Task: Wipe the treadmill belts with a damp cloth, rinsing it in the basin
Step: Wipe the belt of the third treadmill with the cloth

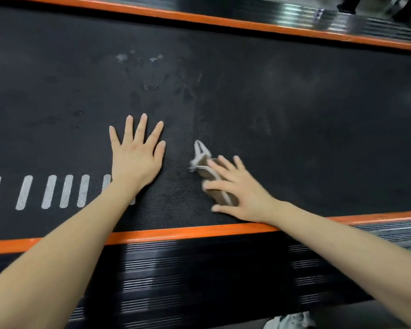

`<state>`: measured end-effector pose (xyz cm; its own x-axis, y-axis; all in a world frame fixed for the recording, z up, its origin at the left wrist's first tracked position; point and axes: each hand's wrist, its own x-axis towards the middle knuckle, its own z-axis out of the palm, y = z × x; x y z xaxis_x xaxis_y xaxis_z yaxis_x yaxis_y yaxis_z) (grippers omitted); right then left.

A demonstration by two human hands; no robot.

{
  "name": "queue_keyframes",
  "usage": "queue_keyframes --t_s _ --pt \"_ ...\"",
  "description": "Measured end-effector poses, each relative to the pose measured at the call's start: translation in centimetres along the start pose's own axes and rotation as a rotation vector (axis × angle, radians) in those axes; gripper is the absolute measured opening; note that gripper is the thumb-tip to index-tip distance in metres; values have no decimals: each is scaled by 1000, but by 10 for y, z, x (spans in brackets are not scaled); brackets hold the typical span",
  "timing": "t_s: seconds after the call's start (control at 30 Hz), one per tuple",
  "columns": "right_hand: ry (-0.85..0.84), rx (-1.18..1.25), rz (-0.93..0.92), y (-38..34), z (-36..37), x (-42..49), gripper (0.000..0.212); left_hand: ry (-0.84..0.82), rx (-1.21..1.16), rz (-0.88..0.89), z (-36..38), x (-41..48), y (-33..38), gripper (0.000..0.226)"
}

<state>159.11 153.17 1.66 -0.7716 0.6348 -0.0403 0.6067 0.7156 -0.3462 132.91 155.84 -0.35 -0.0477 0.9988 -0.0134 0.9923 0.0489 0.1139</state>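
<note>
Your right hand (237,188) lies flat, fingers spread, on the cloth (203,160), pressing it to the treadmill belt (318,115) just inside the near orange rail (176,232). Your left hand (135,157) rests wide open on the belt just beside it, holding nothing. The belt's long axis runs left to right across you. The pale smudges (138,59) lie ahead of both hands, toward the far rail (223,22), so the cloth likely needs to go forward and slightly left. No basin is in view.

Black textured belt (271,103), white dashes (50,191), orange trim (176,231), brown white-edged cloth (214,184).
</note>
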Motion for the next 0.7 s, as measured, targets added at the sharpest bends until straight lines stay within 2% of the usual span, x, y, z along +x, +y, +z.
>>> queue_keyframes --t_s 0.1,0.23,0.33,0.43,0.47,0.5,0.57,0.6,0.7 --pt "-10 81 -35 -15 2 27 45 11 -6 17 0 0 -3 53" --pt "-38 184 15 23 -26 -38 37 27 -3 30 2 1 -6 54" --pt "-5 118 271 78 -56 -112 40 19 9 22 3 1 -5 54" --pt "91 141 525 75 -63 -125 36 33 8 16 3 0 -2 53" --pt "150 150 502 60 -56 -110 34 36 9 13 3 -1 -1 53" --pt "165 145 402 41 -47 -88 30 37 8 10 3 -1 -1 53" --pt "57 101 104 2 -22 -35 26 45 2 11 3 1 -1 53" --pt "-2 110 21 -13 -11 -15 27 48 -2 21 2 1 -2 52" --pt "-9 101 40 -16 -2 1 28 67 -8 41 4 -1 -5 51"
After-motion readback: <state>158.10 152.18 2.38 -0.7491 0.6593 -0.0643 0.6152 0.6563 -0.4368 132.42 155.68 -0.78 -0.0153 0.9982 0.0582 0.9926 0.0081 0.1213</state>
